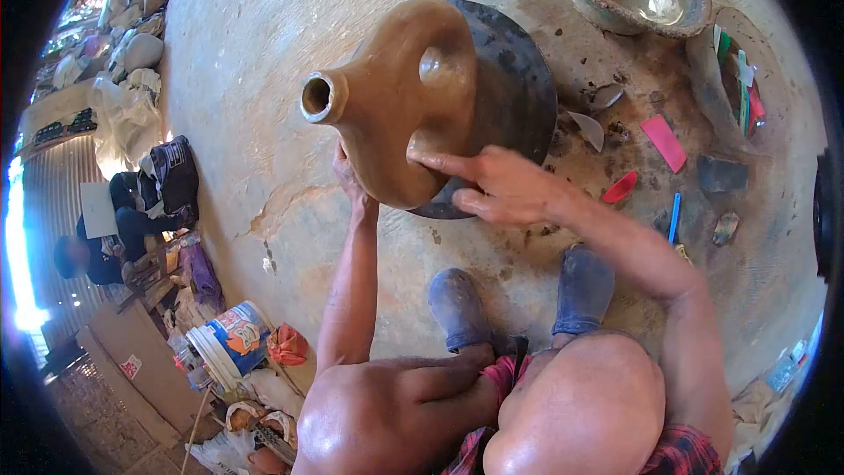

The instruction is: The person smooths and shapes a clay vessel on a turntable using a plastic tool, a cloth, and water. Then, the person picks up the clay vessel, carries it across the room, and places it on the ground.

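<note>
A wet brown clay vessel (396, 79) with a round-mouthed neck stands on a dark round disc (519, 97), its mouth toward the left of the view. Two rounded hollows or openings mark its body. Against the vessel's near left side is my left hand (350, 178), its fingers mostly hidden behind the clay. My right hand (514, 186) reaches in from the right with the index finger stretched out, its tip at the nearer hollow. The thumb is held apart below, and nothing shows in that hand.
A basin (607, 4) with liquid stands at the upper right. Beside it lie a pink piece (664, 142), a red piece (620, 187), a blue stick (674, 217) and a container of tools (716, 70). At left are a bucket (230, 343) and a seated person (123, 220).
</note>
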`<act>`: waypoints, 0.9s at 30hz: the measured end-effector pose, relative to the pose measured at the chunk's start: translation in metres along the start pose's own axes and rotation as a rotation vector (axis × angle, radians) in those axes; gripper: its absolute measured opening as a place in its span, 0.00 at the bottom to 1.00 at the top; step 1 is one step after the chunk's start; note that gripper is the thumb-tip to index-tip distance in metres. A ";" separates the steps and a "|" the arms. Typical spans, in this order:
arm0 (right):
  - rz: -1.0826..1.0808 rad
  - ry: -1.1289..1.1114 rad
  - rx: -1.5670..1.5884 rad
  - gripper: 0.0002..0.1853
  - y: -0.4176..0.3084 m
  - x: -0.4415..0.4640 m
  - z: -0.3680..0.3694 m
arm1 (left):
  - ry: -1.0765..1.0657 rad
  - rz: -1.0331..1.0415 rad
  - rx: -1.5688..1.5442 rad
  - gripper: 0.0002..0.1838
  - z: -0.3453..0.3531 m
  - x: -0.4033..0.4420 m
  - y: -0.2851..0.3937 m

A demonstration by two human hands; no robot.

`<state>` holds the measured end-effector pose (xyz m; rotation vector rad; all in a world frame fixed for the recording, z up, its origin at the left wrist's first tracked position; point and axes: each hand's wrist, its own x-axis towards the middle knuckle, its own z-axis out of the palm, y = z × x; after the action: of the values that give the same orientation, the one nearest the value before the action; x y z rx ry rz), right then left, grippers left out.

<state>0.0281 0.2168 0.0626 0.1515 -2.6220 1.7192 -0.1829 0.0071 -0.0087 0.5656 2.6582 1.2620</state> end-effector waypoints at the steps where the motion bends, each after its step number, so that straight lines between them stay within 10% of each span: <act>1: -0.009 -0.037 0.116 0.45 -0.004 -0.002 0.003 | 0.000 -0.003 0.002 0.28 0.000 0.000 0.000; 4: 0.049 -0.059 0.808 0.44 -0.026 -0.009 0.010 | 0.000 -0.010 -0.002 0.28 0.000 0.000 -0.001; 11: 0.111 0.204 -0.196 0.24 -0.012 -0.009 0.003 | -0.002 -0.023 0.021 0.28 0.001 -0.005 -0.009; 14: 0.074 0.669 0.250 0.07 -0.014 -0.021 0.002 | 0.009 -0.056 0.084 0.28 0.004 -0.026 -0.028; 22: 0.040 1.256 0.231 0.06 -0.058 -0.050 -0.009 | 0.093 -0.949 -0.723 0.42 0.025 -0.119 0.041; 27: 0.137 0.726 0.311 0.19 -0.059 -0.024 0.005 | 0.158 -0.496 -0.551 0.37 0.019 -0.053 0.005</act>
<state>0.0568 0.1907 0.1134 -0.5566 -1.8732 1.7612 -0.1278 0.0029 -0.0185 -0.2611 2.1823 1.7948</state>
